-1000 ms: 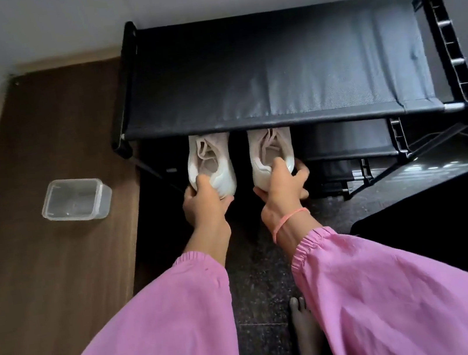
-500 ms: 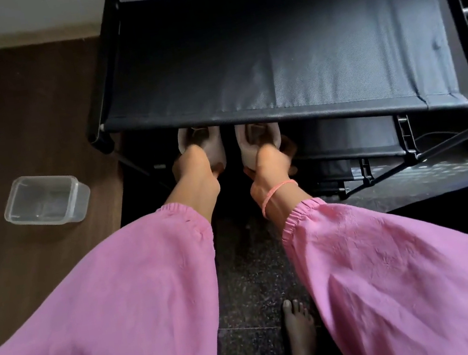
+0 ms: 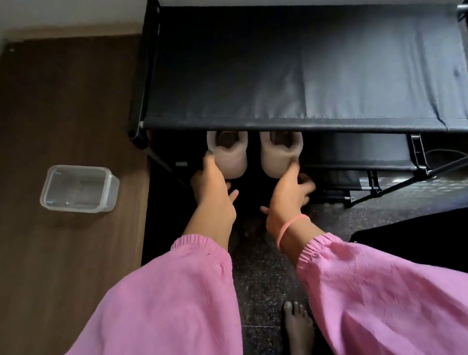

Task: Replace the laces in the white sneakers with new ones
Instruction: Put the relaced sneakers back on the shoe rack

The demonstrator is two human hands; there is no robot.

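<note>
Two white sneakers sit side by side on the lower shelf of a black rack (image 3: 302, 74), heels toward the person, toes hidden under the top fabric shelf. Left sneaker (image 3: 230, 157) & right sneaker (image 3: 281, 154) are just apart, w/ a dark gap between them. No laces visible from this angle; the openings are in shadow.

Left hand (image 3: 214, 198) reaches in w/ fingers stretched out, fingertips touching the outer left side of the left sneaker's heel; thumb spread away below. Grip is loose & wide, not closed on the shoe.

Right hand (image 3: 286, 193) has one finger extended up against the heel of the right sneaker; other fingers curl off to the right, thumb sticks out left. Also wide, touching only, not holding.

Both arms wear pink sleeves; left sleeve (image 3: 145, 323), right sleeve (image 3: 405, 300). Thin pink band (image 3: 288, 228) on the right wrist.

Clear plastic box (image 3: 78, 188) w/ lid sits on the brown wood floor (image 3: 42, 269), well left of the rack. Bare feet (image 3: 297, 323) stand on dark speckled tile (image 3: 259, 268) between the sleeves.
</note>
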